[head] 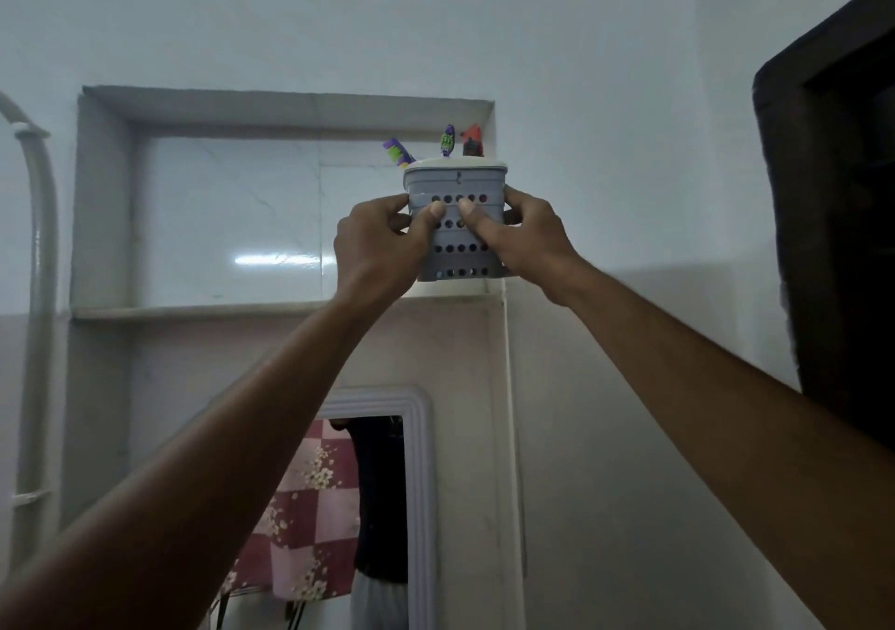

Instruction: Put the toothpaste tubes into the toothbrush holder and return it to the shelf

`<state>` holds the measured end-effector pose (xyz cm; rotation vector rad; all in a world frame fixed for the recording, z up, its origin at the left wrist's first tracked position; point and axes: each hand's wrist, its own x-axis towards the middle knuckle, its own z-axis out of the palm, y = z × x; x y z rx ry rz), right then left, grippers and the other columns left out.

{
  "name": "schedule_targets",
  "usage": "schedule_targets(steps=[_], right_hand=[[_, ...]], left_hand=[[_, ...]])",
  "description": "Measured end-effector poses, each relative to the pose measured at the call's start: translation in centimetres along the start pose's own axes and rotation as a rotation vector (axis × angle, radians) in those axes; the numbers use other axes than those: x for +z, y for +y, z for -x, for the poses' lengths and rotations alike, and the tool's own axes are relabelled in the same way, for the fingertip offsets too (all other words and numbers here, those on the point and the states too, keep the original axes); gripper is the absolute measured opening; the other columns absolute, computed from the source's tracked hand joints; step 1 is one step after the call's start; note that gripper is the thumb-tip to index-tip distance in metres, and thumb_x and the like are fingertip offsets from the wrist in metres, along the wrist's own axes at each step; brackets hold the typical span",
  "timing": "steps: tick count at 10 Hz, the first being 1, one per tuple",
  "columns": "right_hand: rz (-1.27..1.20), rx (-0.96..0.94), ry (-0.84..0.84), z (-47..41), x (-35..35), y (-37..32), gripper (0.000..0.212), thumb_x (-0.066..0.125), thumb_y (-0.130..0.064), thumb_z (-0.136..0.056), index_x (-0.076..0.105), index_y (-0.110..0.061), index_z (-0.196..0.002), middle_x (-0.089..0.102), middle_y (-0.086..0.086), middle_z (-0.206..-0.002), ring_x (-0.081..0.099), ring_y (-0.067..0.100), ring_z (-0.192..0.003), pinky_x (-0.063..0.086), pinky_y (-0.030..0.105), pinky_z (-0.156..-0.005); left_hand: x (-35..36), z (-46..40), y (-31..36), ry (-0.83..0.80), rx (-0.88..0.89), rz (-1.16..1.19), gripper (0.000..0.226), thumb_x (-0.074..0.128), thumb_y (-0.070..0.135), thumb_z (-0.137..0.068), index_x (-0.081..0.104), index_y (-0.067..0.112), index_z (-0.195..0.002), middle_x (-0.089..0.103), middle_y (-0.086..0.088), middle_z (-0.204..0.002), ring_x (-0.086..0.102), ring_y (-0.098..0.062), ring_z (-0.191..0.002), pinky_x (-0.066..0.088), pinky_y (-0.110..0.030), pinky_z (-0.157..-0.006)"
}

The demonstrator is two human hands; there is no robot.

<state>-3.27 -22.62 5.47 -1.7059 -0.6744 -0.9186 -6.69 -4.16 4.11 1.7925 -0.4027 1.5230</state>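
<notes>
A home bathroom is shown. A tiled niche (227, 222) is recessed in the painted wall (605, 96), and a toothbrush holder (457, 222) with brushes is seen at its ledge. A framed mirror (387, 508) is mounted below, a pipe (41, 242) is fixed at left, and a dark door frame (833, 193) is seen at right.

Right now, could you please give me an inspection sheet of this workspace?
Surface: shelf ledge of the wall niche, pale stone.
Job's things: grey perforated holder at the ledge's right end, tubes sticking out on top; whether it rests on the ledge is unclear.
Clutter: nothing seen.
Grippers: left hand and right hand clasp the holder's sides.
Cables: nothing seen.
Surroundings: pipe at left, mirror below, dark frame at right.
</notes>
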Motion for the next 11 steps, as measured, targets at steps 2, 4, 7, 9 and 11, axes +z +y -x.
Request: schedule_targets(steps=[2, 4, 7, 9, 11], right_hand=[[0.039, 0.069, -0.004, -2.9, 1.4, 4.0, 0.051, 0.074, -0.059, -0.098, 0.072, -0.025, -0.135, 0.075, -0.004, -0.110, 0.076, 0.022, -0.107, 0.068, 0.044, -0.087], [0.309, -0.016, 0.171, -3.1, 3.4, 5.9, 0.069, 0.079, -0.075, -0.083, 0.079, -0.023, -0.127, 0.074, -0.001, -0.113, 0.074, 0.017, -0.101, 0.055, 0.028, -0.072], [0.448, 0.030, 0.359, -2.9, 4.5, 8.4, 0.078, 0.082, -0.079, -0.077, 0.061, -0.015, -0.117, 0.064, 0.006, -0.122, 0.066, 0.029, -0.110, 0.040, 0.034, -0.075], [0.438, 0.019, 0.349, -2.6, 4.8, 9.1, 0.069, 0.076, -0.080, -0.083, 0.060, -0.018, -0.111, 0.067, 0.004, -0.116, 0.067, 0.028, -0.105, 0.043, 0.033, -0.075], [0.223, -0.001, 0.325, -0.7, 4.7, 10.3, 0.049, 0.074, -0.071, -0.091, 0.065, -0.024, -0.096, 0.070, -0.006, -0.088, 0.068, 0.016, -0.082, 0.048, 0.031, -0.069]], left_hand=[[4.5, -2.2, -3.0, -0.094, -0.065, -0.082, 0.042, 0.068, 0.054, -0.100, 0.082, 0.020, -0.122, 0.084, -0.003, -0.100, 0.080, -0.021, -0.090, 0.063, -0.030, -0.073], [5.7, -1.9, -5.6, -0.066, -0.089, -0.020, 0.043, 0.069, 0.045, -0.102, 0.077, 0.017, -0.134, 0.083, -0.007, -0.120, 0.079, -0.021, -0.103, 0.066, -0.037, -0.087], [7.4, -2.5, -7.5, -0.133, -0.094, -0.049, 0.040, 0.075, 0.041, -0.098, 0.079, 0.014, -0.128, 0.081, -0.007, -0.125, 0.078, -0.021, -0.111, 0.064, -0.043, -0.099], [7.9, -1.9, -7.9, -0.051, -0.110, -0.114, 0.063, 0.077, 0.052, -0.095, 0.067, 0.007, -0.138, 0.073, -0.009, -0.134, 0.072, -0.026, -0.117, 0.060, -0.044, -0.099], [7.0, 1.1, -8.5, 0.010, -0.024, -0.077, 0.042, 0.074, 0.050, -0.098, 0.071, 0.018, -0.126, 0.072, 0.006, -0.119, 0.070, -0.015, -0.093, 0.057, -0.033, -0.081]])
